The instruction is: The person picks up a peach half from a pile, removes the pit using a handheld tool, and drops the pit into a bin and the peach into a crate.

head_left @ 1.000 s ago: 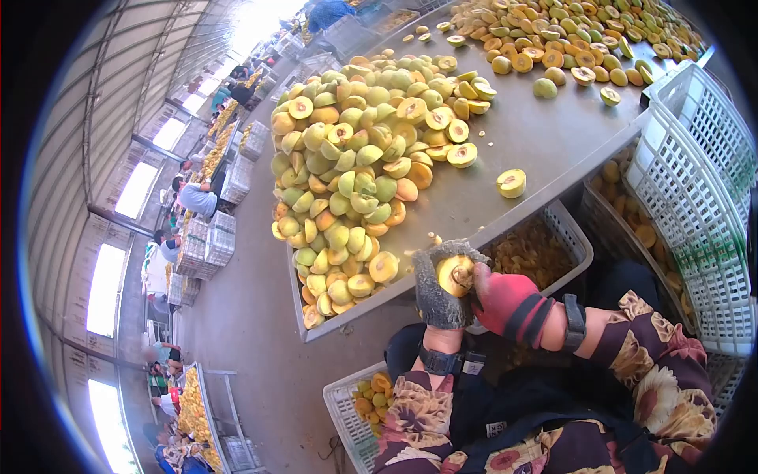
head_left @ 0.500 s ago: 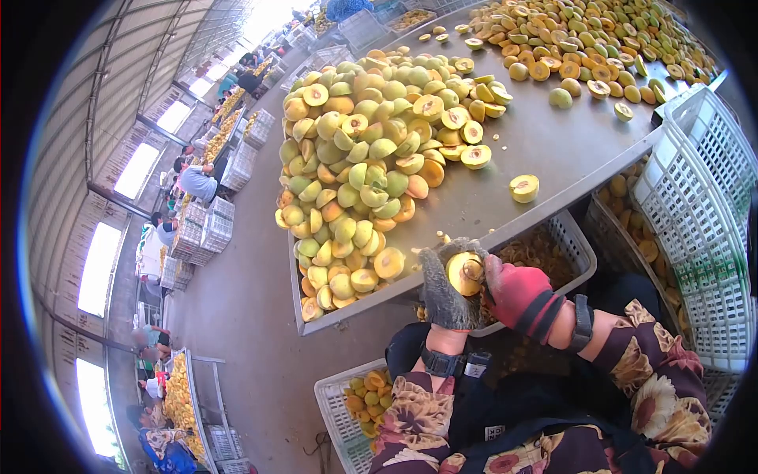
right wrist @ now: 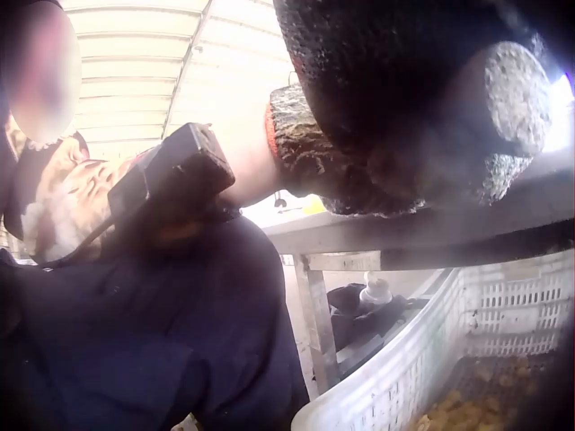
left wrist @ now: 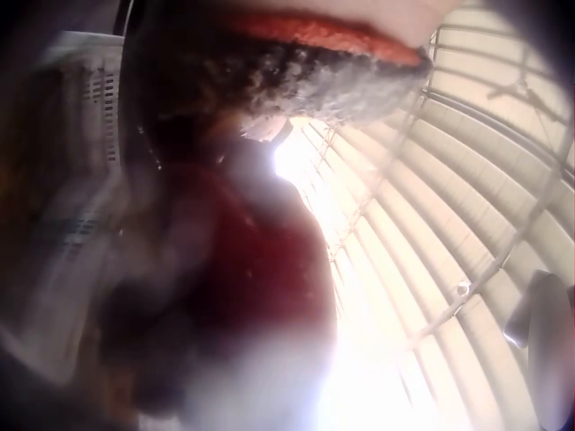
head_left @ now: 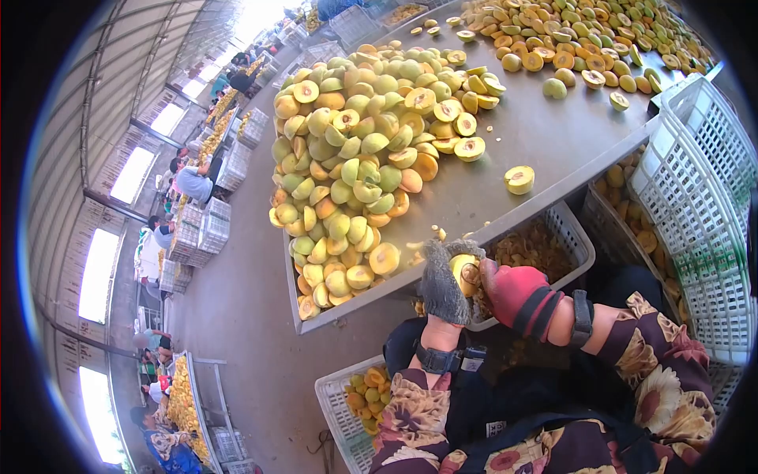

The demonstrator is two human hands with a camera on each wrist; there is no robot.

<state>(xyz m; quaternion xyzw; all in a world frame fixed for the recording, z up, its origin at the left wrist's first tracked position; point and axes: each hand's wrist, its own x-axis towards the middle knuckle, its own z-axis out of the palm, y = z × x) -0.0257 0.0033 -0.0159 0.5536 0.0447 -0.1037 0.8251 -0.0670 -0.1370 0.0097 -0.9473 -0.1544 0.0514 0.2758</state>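
Note:
My left hand (head_left: pixel 444 294), in a grey work glove, holds a peach half (head_left: pixel 461 273) near the table's front edge, its yellow cut face and brown centre turned up. The red-gloved right hand (head_left: pixel 517 300) is close against it, fingers curled and darkened fingertips at the fruit's right side. I cannot tell whether those fingers pinch a small tool. In the left wrist view the grey glove (left wrist: pixel 314 85) and the blurred red glove (left wrist: pixel 260 269) hide the fruit. The right wrist view has the right glove (right wrist: pixel 386 81), dark in shadow, overlapping the grey glove (right wrist: pixel 310 148).
A large heap of peach halves (head_left: pixel 347 158) covers the left of the metal table (head_left: pixel 545 150); another heap (head_left: pixel 584 39) lies farther back. One peach half (head_left: pixel 519 180) sits alone. Below the edge stands a crate of scraps (head_left: pixel 580 237). White crates (head_left: pixel 695 213) stand right, another (head_left: pixel 335 403) lower left.
The peach half has tilted in the left hand, so its cut face shows narrower now. The right hand has stayed at its side. The head view has shifted slightly.

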